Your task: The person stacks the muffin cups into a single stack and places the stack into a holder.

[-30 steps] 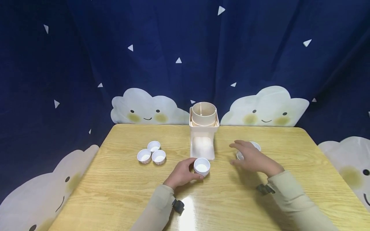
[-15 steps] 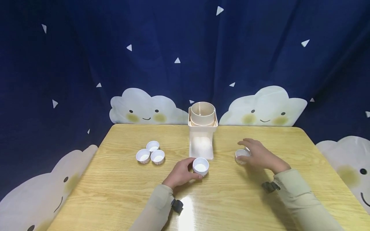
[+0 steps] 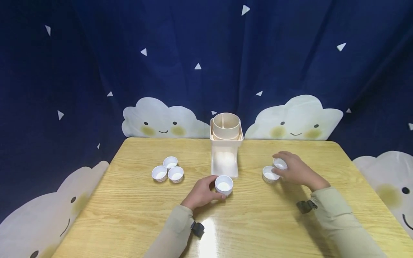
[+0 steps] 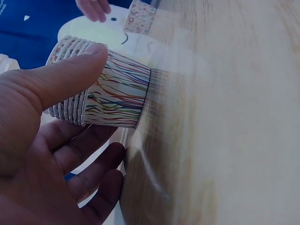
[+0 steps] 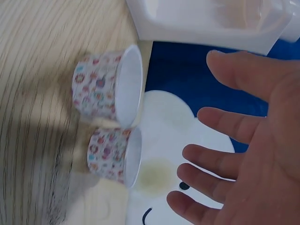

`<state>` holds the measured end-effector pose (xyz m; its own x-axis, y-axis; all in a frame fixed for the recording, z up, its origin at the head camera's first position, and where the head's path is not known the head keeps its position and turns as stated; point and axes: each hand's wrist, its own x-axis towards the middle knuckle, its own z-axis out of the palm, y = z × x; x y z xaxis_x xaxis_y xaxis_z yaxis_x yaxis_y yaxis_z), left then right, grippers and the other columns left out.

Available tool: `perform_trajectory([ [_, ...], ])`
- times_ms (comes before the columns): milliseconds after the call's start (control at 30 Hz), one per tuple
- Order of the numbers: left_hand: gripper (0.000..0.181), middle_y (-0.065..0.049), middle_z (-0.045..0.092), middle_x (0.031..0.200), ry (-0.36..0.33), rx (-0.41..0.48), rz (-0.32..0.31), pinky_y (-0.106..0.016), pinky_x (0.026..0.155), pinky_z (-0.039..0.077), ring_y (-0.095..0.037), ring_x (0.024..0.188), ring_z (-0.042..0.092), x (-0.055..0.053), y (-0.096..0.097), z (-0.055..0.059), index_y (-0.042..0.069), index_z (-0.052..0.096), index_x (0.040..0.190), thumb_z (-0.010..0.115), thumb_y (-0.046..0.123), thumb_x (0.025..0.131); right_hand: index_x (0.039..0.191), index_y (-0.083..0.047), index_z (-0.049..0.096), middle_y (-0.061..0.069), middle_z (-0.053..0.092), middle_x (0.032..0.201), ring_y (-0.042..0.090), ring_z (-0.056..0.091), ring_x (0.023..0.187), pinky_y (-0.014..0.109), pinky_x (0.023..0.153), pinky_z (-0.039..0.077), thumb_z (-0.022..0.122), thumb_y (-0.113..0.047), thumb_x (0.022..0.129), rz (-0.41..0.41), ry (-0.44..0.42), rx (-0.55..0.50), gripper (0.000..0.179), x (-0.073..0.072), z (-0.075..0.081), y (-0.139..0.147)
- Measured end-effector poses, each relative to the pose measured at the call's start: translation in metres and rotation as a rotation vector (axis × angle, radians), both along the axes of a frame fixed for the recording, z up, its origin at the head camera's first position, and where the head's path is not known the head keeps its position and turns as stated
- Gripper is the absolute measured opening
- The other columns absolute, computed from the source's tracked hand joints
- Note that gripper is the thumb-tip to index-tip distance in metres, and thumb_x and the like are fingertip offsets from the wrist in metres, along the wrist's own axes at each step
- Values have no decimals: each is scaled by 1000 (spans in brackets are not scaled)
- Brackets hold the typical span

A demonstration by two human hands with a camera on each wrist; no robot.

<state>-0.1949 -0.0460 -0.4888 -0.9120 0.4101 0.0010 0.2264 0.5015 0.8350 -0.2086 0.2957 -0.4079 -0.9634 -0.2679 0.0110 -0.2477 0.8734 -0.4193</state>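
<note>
A stack of nested paper baking cups point(image 3: 224, 186) stands at the middle of the table, and my left hand point(image 3: 200, 193) holds it between thumb and fingers. In the left wrist view, the nearest paper baking cup point(image 4: 124, 93) has wavy coloured lines, with several rims stacked behind. My right hand point(image 3: 298, 172) hovers with spread fingers beside two single paper baking cups at the right. The front one point(image 3: 270, 174) and the back one point(image 3: 280, 163) stand close together. In the right wrist view, both cups, the larger-looking point(image 5: 96, 89) and the smaller-looking point(image 5: 107, 153), have a floral print.
A cream-coloured appliance point(image 3: 226, 143) with a round container on top stands at the back middle of the wooden table point(image 3: 135, 218). Three paper cups point(image 3: 167, 170) form a cluster to its left. A dark blue curtain point(image 3: 180, 39) with cloud prints hangs behind.
My right hand has moved right and slightly back, uncovering the front cup and then more of the back one. The left hand has stayed at the stack.
</note>
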Motion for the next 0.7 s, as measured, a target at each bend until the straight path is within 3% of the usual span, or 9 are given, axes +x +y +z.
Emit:
perform_trajectory([
  [367, 61, -3, 69, 126, -1, 6, 3, -48, 113, 40, -26, 126, 58, 0, 0, -1, 14, 65, 127, 88, 26, 73, 132, 8, 53, 37, 48, 138, 56, 41, 130, 68, 107, 34, 65, -20, 93, -10, 26, -26, 49, -10, -10, 25],
  [700, 61, -3, 68, 127, -6, 18, -5, -47, 114, 40, -25, 127, 57, -1, -1, 0, 15, 64, 130, 87, 26, 74, 136, 7, 49, 35, 45, 142, 55, 38, 133, 67, 109, 31, 65, -19, 92, -70, -13, -62, 54, -21, -26, 44],
])
